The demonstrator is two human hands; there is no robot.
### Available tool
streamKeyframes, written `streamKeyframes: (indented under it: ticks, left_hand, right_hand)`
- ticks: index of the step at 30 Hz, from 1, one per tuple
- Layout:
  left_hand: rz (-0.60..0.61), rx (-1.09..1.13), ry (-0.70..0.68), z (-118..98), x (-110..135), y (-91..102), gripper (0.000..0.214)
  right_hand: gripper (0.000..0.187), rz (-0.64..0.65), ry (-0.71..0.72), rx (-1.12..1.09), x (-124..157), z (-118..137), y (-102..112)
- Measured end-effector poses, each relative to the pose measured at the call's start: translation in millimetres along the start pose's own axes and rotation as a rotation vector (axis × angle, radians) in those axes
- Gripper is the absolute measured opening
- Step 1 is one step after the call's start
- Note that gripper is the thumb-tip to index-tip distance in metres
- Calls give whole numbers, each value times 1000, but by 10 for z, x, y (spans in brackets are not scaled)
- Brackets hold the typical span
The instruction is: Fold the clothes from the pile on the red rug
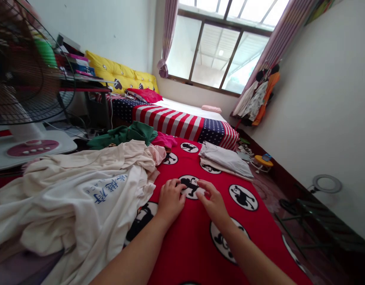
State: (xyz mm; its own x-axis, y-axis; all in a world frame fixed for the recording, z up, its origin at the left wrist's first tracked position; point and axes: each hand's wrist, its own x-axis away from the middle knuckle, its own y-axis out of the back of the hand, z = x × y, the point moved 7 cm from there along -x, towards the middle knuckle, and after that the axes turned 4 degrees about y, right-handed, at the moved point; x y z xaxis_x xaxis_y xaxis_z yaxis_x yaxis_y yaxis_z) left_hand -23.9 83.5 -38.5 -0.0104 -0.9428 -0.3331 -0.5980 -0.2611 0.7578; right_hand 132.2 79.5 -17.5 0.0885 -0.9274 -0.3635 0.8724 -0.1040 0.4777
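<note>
Both my hands are over the red sheet (pixel 182 245) with its black monkey prints in white circles. My left hand (pixel 171 200) has its fingers bent loosely and holds nothing; whether it touches the sheet I cannot tell. Across a small gap, my right hand (pixel 213 204) has thumb and fingers apart, with nothing in it. To the left lies a heap of cream clothes, with a cream shirt (pixel 90 206) bearing blue characters on top. Beyond my right hand rests a flat stack of folded light-grey clothes (pixel 225 158).
A fan (pixel 31 134) stands at the left edge. Green cloth (pixel 123 134) and pink cloth (pixel 164 139) lie behind the heap. Farther back is a bed with a striped, starred cover (pixel 173 120). At right are an orange stool (pixel 263 161) and a ring light (pixel 327 184).
</note>
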Motion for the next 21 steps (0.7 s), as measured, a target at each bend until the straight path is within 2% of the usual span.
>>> streamKeyframes:
  ticks: [3, 7, 10, 21]
  left_hand:
    - [-2, -6, -7, 8, 5, 2, 20]
    - [5, 3, -15, 17, 9, 5, 20]
    - [10, 3, -16, 18, 7, 11, 20]
    - [12, -2, 3, 18, -13, 10, 19]
  right_hand:
    - [34, 24, -90, -297, 506, 185, -304]
    - [30, -83, -171, -373, 832, 194, -401]
    - [31, -146, -218, -378, 873, 124, -376]
    - [20, -61, -192, -383, 838, 151, -389]
